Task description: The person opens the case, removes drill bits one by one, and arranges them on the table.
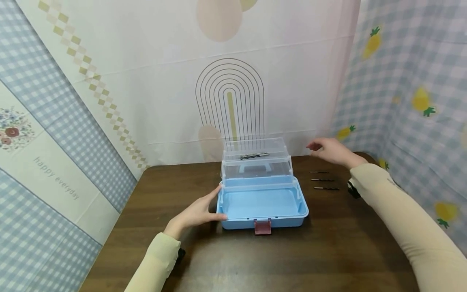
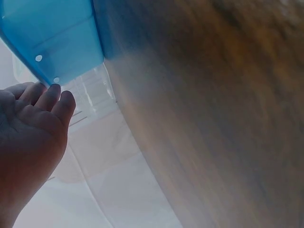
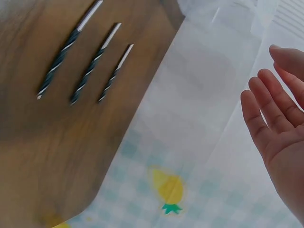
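Note:
A light-blue toolbox (image 1: 262,223) with a dark pink latch (image 1: 262,227) stands open on the table, its clear trays (image 1: 257,168) raised at the back. Drill bits (image 1: 254,155) lie together in the upper tray. My left hand (image 1: 195,211) touches the box's left end, thumb at the front corner and fingers fairly straight along the side. Raised past the table's back right edge, my right hand (image 1: 330,150) is loosely bent and holds nothing visible. Below it, three drill bits of graded length, the longest (image 3: 66,52) nearest the front, lie apart on the table.
The brown wooden table (image 1: 233,259) ends at a white patterned cloth (image 1: 171,81) hung behind it. Checked cloth with pineapples (image 1: 405,81) hangs close on the right, beside my right arm. Another checked cloth (image 1: 43,146) covers the left side.

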`<state>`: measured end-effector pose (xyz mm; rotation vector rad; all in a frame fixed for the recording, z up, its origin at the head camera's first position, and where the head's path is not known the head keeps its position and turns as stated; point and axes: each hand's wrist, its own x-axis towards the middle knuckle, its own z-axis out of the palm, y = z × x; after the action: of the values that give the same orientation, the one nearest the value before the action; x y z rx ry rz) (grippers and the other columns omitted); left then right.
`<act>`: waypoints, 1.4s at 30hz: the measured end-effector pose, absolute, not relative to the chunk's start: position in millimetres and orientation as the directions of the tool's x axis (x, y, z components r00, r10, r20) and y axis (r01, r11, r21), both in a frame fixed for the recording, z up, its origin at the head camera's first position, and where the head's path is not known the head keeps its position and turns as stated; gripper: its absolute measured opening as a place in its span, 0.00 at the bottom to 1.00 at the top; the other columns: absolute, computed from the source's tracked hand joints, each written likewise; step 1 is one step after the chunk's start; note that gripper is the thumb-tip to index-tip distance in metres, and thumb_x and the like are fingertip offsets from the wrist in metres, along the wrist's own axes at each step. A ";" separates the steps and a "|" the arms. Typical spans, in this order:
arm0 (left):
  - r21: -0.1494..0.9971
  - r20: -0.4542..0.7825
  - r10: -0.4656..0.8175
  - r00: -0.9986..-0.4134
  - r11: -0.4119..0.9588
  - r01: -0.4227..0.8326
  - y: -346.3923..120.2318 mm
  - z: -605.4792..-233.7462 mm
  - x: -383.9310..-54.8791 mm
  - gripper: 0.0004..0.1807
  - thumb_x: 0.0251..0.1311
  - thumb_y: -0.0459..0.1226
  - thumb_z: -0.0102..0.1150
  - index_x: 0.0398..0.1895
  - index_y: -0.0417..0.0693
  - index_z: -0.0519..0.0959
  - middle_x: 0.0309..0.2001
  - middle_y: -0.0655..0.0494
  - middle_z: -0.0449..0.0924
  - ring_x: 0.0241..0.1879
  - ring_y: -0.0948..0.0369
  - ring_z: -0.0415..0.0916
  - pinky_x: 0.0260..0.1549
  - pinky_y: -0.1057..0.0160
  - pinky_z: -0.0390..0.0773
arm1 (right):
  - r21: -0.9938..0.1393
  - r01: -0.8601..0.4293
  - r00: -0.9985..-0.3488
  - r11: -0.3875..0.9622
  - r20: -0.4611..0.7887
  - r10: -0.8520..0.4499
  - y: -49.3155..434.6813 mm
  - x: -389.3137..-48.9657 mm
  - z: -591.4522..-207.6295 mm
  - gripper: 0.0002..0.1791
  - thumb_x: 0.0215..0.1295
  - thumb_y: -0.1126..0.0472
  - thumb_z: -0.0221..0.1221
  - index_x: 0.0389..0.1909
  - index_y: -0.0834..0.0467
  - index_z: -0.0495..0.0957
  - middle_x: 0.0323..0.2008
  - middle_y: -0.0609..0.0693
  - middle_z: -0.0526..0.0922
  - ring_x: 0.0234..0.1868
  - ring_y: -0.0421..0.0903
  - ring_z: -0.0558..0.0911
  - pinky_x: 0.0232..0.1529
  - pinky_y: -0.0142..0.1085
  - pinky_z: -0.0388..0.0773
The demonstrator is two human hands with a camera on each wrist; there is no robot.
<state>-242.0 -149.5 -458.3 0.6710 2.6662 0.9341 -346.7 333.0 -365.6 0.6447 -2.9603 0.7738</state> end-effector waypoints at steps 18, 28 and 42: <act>0.634 -0.063 0.494 -0.867 0.691 0.347 -150.6 -459.1 -241.3 0.61 0.53 0.64 0.69 0.82 0.70 0.41 0.80 0.58 0.46 0.75 0.53 0.54 0.68 0.44 0.62 | -0.467 -0.499 -0.858 0.731 0.146 -0.492 282.3 -369.6 -352.8 0.16 0.73 0.62 0.59 0.56 0.67 0.79 0.51 0.63 0.82 0.52 0.59 0.80 0.54 0.55 0.75; 0.638 -0.065 0.500 -0.864 0.686 0.349 -149.9 -459.4 -241.1 0.61 0.53 0.64 0.69 0.82 0.68 0.40 0.80 0.61 0.46 0.76 0.55 0.52 0.69 0.46 0.61 | -0.492 -0.505 -0.847 0.709 0.125 -0.516 260.5 -380.0 -335.8 0.15 0.73 0.65 0.58 0.56 0.68 0.78 0.51 0.64 0.82 0.52 0.60 0.80 0.53 0.54 0.76; 0.631 -0.062 0.502 -0.863 0.690 0.356 -148.7 -455.8 -242.6 0.62 0.52 0.64 0.70 0.83 0.64 0.42 0.79 0.59 0.47 0.75 0.55 0.53 0.69 0.47 0.61 | -0.450 -0.553 -0.807 0.701 0.079 -0.586 238.9 -393.2 -338.6 0.13 0.70 0.67 0.61 0.52 0.65 0.82 0.48 0.61 0.84 0.50 0.55 0.81 0.53 0.50 0.77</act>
<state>-242.6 -148.7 -455.8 0.6890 2.6709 0.9258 -393.2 238.9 -338.6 0.9928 -2.9613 0.7474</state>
